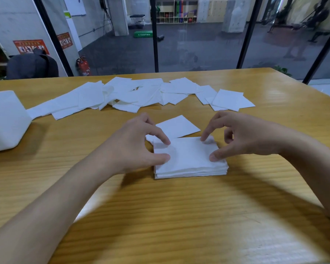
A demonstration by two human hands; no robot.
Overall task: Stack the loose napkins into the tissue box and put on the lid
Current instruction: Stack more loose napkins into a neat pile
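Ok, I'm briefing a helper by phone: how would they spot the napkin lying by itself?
On the wooden table, find the stack between the left hand and right hand. Just beyond it lies one flat napkin, alone; the others overlap in a scattered row farther back.

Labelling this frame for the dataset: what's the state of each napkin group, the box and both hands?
Neat stack of white square paper napkins: roughly aligned, not yet boxed.
Single white napkin: flat, behind stack.
Scattered white napkins: loose, overlapping, far side.
White plastic box: left edge, opening unseen.
Left hand: fingers touching stack's left side.
Right hand: fingers touching stack's right side.
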